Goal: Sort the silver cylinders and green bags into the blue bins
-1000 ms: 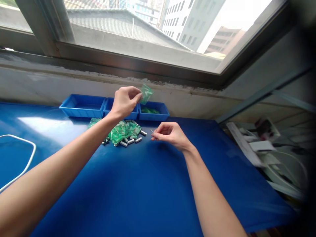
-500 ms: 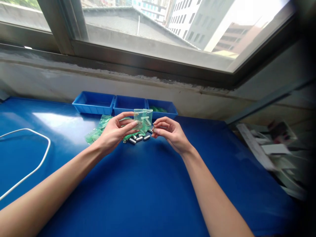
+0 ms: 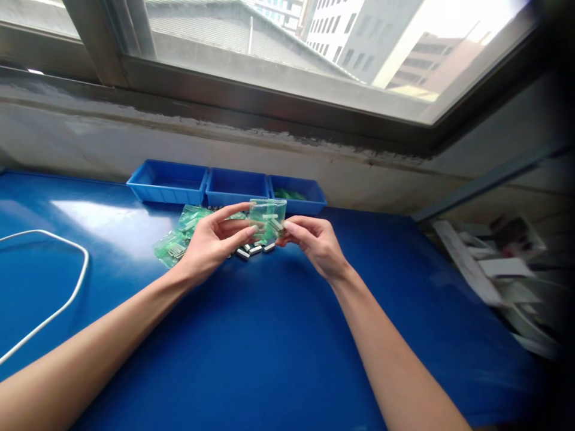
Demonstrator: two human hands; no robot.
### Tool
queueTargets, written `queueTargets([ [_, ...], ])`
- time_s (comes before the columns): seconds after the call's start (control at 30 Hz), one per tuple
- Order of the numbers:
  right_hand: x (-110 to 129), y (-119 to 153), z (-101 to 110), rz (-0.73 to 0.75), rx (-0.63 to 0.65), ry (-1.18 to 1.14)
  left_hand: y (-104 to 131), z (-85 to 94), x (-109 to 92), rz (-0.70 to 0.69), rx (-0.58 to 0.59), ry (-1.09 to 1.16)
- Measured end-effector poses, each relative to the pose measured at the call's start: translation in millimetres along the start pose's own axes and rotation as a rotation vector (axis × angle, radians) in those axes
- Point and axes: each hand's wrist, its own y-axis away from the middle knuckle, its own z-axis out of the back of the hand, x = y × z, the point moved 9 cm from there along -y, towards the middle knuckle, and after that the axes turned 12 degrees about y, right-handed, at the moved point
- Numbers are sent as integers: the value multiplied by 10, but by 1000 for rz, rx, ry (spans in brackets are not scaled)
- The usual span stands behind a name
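Observation:
A small green transparent bag (image 3: 268,216) is held upright between both hands above the blue table (image 3: 251,347). My left hand (image 3: 214,240) pinches its left side with thumb and fingers. My right hand (image 3: 313,240) grips its right lower edge with the fingertips. Just behind and under the hands lies a heap of green bags (image 3: 179,237) and several small silver cylindrical parts (image 3: 251,250).
Three blue bins (image 3: 167,181) stand in a row against the wall under the window; the right bin (image 3: 309,195) holds green bags. A white cable (image 3: 54,287) loops at the left. Blurred white clutter (image 3: 503,269) lies beyond the table's right edge.
My left hand came down from near the bins with the green bag and brought it to the right hand. The right hand has closed on the bag's right edge.

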Motion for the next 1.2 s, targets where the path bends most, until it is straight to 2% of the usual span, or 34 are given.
queueTargets([
  [0.1, 7, -6, 15, 31, -13, 70, 2, 22, 9, 8, -7, 16],
  [0.33, -12, -3, -39, 20, 32, 9, 9, 66, 52, 27, -29, 16],
  [0.6, -56, -23, -36, -10, 19, -77, 14, 21, 13, -8, 26, -28],
  [0.97, -1, -10, -22, 62, 33, -72, 16, -55, -90, -74, 86, -93],
  [1.2, 28, -6, -50, 73, 59, -37, 11, -59, -82, -85, 104, -96],
])
